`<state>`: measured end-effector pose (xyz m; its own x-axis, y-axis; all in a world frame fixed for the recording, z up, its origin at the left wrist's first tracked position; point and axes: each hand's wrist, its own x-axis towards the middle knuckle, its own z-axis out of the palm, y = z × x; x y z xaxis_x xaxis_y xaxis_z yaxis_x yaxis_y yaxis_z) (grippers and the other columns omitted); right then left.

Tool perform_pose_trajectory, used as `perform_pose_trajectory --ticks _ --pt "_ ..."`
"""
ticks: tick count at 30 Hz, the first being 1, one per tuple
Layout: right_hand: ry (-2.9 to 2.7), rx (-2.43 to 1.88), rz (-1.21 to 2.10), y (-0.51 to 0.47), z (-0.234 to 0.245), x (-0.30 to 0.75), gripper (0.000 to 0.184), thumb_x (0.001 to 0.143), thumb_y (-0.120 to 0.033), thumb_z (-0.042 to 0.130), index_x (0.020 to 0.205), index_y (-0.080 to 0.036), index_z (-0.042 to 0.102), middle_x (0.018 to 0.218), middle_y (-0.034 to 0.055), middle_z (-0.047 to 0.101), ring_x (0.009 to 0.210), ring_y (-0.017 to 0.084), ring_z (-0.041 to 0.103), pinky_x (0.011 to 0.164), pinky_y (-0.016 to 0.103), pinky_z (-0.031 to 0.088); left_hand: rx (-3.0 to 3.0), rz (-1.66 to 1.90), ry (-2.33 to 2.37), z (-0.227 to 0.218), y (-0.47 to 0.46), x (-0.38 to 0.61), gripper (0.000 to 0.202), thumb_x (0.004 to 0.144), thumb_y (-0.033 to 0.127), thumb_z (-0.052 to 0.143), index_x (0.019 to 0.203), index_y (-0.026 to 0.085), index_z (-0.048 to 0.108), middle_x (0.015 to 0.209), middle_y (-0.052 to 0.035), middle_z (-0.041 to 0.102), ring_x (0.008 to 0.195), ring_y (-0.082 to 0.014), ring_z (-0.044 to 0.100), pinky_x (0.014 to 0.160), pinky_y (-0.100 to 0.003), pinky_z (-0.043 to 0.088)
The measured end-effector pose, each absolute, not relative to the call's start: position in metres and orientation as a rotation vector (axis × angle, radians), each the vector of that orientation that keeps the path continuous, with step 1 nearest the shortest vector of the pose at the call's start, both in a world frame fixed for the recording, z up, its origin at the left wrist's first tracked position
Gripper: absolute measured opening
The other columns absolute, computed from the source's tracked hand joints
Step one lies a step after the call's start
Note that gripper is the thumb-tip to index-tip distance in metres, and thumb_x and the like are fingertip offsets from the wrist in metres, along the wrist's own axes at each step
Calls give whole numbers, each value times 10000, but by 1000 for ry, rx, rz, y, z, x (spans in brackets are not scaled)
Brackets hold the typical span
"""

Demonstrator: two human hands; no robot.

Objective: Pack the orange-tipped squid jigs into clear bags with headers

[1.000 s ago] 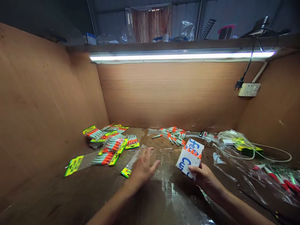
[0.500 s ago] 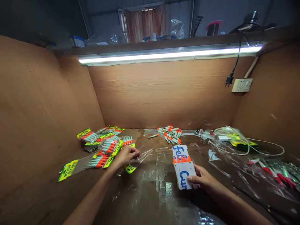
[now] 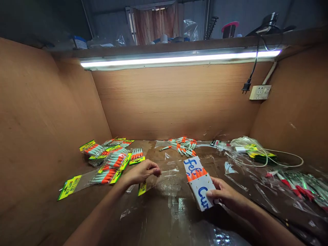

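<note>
My left hand (image 3: 142, 172) is pinched on an empty clear plastic bag (image 3: 159, 176) with a yellow-green header card (image 3: 142, 188), lifted a little off the table. My right hand (image 3: 225, 197) grips a white folded card (image 3: 201, 186) with blue lettering. Several orange-tipped lures lie in the card's fold. A loose pile of orange and pale green lures (image 3: 183, 146) sits at the back middle of the table. Filled lure packs (image 3: 112, 160) are heaped to the left.
Brown board walls enclose the taped brown table (image 3: 164, 212) on three sides, under a strip lamp (image 3: 179, 58). A flat empty bag (image 3: 70, 186) lies at the left. Clear bags, a white cable (image 3: 282, 160) and more lures clutter the right. A wall socket (image 3: 260, 92) is at the upper right.
My left hand went from reaching open over the bag to pinching it and lifting it up. My right hand drew the card with lures nearer and tilted it.
</note>
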<state>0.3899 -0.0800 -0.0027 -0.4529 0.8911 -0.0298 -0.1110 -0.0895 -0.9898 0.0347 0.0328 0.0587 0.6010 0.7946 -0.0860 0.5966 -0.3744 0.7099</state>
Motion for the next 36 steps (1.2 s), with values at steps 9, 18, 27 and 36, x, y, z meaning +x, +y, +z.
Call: perform_pose_trajectory --ticks 9,18,27,36 --pt "-1587 -1019 1887 -79 -1 404 474 635 -200 677 1107 -152 692 892 23 725 679 132 612 536 174 382 2118 -99 856 70 29 45 351 855 520 610 827 201 756 761 -5 718 723 -190 630 671 -256 466" --pt "-1592 -1033 2098 -85 2 401 565 584 -176 661 1148 -160 678 955 30 728 775 162 642 619 196 458 2261 -157 819 53 23 76 185 819 388 668 786 216 728 666 6 668 594 -176 553 556 -259 391" --pt "-1518 -1102 2036 -88 8 392 603 637 -156 651 1238 -203 632 913 -7 706 703 117 608 566 162 439 2528 417 1073 18 -12 88 405 871 339 653 1258 273 552 1238 -73 580 1163 -273 521 979 -386 401" --pt "-1390 -1132 2096 -89 -3 391 613 668 -198 646 1279 -214 607 816 -6 691 503 75 537 413 137 423 2529 471 1119 -5 -63 96 645 683 592 781 1178 259 536 1165 -85 570 1054 -300 539 884 -399 446"
